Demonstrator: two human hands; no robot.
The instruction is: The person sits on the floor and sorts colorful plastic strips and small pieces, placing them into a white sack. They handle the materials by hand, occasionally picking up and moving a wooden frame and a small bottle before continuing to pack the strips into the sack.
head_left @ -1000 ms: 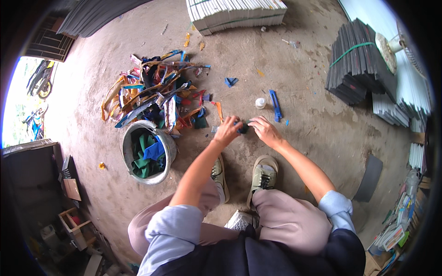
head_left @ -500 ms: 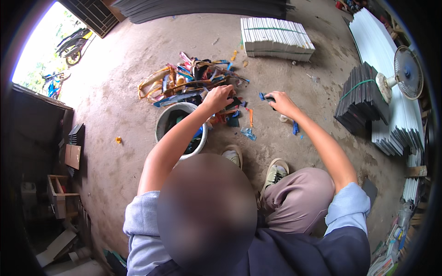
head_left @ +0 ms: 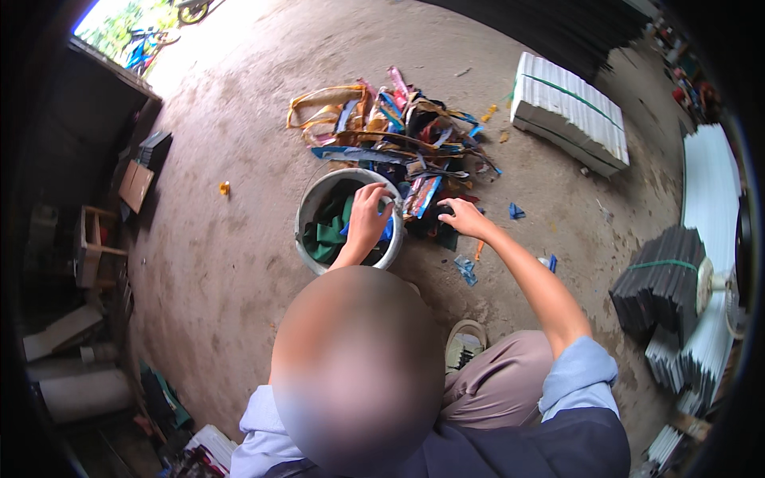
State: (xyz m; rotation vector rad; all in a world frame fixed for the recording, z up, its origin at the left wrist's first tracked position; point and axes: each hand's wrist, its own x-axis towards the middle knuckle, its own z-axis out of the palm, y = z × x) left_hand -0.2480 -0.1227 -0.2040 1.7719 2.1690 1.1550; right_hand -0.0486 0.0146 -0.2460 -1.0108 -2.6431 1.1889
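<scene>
1. While the left hand [head_left: 370,213] hangs over the right part of the bucket [head_left: 302,223], its fingers bent downward, the right hand [head_left: 466,217] reaches in low from the other side; cannot tell whether the left grips anything
2. Right hand at the lower right edge of the scrap pile [head_left: 368,119], fingers curled, dark scraps just by the tips; cannot tell if one is pinched
3. Bucket upright on the floor [head_left: 215,267], near the person's left, just below the pile; inside, green cloth [head_left: 327,233] to the left and blue cloth [head_left: 388,232] to the right, partly behind the left hand
4. Pile loose and tangled: strips in brown, blue, pink, black
5. Strays: pale blue scrap [head_left: 465,270] below the right hand, dark blue scrap [head_left: 516,211] to its right, orange scrap [head_left: 225,189] well apart, left of the bucket
6. Far right: white stack [head_left: 567,115] and dark stack [head_left: 657,283], each with a green strap; fan [head_left: 720,282] beside the dark one, partly in shadow
</scene>
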